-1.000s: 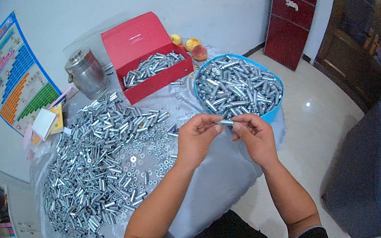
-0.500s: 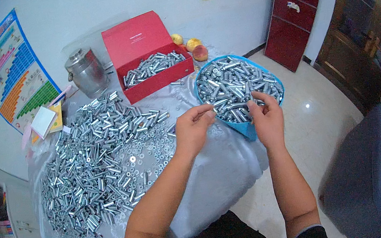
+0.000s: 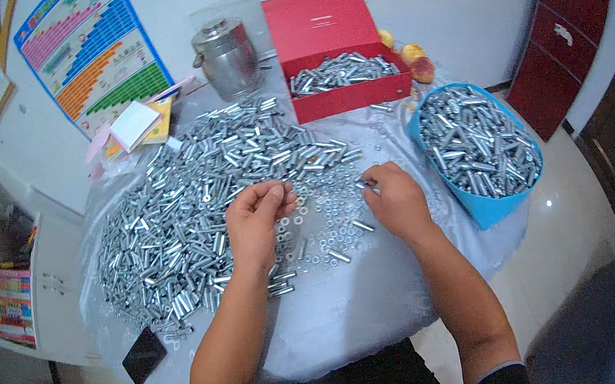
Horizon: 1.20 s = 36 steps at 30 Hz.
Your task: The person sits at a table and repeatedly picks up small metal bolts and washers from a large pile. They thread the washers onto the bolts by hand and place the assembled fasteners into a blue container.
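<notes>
My left hand [image 3: 257, 223] is over the right side of a large pile of shiny metal sleeves [image 3: 172, 234], thumb and fingertips pinched together. Whatever it may hold is too small to make out. Across a patch of loose washers [image 3: 334, 223], my right hand [image 3: 401, 201] is closed with thumb against curled fingers. A small metallic glint shows at its fingertips, too small to name. To the right of that hand stands a blue bin [image 3: 483, 210], heaped with metal parts [image 3: 479, 140].
An open red box [image 3: 353, 99] with more metal pieces stands at the back, beside fruit [image 3: 422, 70] and a steel canister [image 3: 228, 62]. A black phone [image 3: 144, 356] lies at the front left of the cloth-covered table [image 3: 321, 347]. Shelves [image 3: 12, 296] stand farther left.
Both hands have moved from the blue bin to above the washers and sleeves on the table. My view has turned left, so the bin now sits farther right.
</notes>
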Each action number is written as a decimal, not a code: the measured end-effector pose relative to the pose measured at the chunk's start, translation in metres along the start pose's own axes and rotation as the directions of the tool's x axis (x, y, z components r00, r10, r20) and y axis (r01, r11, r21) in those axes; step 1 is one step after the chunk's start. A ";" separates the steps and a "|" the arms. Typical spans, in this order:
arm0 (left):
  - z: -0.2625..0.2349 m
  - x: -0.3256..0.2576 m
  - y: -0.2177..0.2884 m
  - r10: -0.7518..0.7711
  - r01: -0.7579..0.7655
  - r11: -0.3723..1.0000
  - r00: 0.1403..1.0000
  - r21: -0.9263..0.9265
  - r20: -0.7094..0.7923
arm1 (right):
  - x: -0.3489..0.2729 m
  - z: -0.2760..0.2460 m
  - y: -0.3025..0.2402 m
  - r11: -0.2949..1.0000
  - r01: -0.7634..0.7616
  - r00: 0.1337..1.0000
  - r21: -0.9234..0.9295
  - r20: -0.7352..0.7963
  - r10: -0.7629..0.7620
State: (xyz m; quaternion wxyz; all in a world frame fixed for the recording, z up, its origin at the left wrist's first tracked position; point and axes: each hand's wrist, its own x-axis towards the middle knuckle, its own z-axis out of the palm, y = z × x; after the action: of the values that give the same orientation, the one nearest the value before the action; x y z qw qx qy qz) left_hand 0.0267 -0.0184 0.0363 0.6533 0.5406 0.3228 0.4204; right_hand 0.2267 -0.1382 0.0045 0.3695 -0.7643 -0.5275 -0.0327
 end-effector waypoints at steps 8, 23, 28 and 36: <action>-0.062 -0.014 -0.001 0.156 -0.099 0.902 0.982 0.419 -0.104 | 0.026 0.028 -0.021 0.947 -0.034 0.959 -0.319 0.255 0.121; -0.100 -0.015 0.010 0.280 -0.426 0.158 0.885 0.891 0.373 | 0.028 0.049 -0.017 0.952 -0.095 0.987 -0.290 0.097 0.128; -0.098 -0.016 0.002 0.259 -0.429 0.073 0.880 0.900 0.398 | 0.027 0.057 -0.010 0.997 0.003 1.000 -0.071 0.000 -0.003; -0.079 0.005 -0.020 0.357 -0.446 -0.026 0.832 0.895 0.425 | 0.031 0.054 -0.025 0.969 0.159 0.976 0.188 0.121 -0.183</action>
State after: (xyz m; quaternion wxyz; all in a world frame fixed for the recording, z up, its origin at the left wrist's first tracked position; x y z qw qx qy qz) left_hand -0.0367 0.0192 0.0006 -0.0093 0.9125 0.3227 0.2513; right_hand 0.2008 -0.0776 -0.0077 0.3946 -0.6804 -0.6165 0.0353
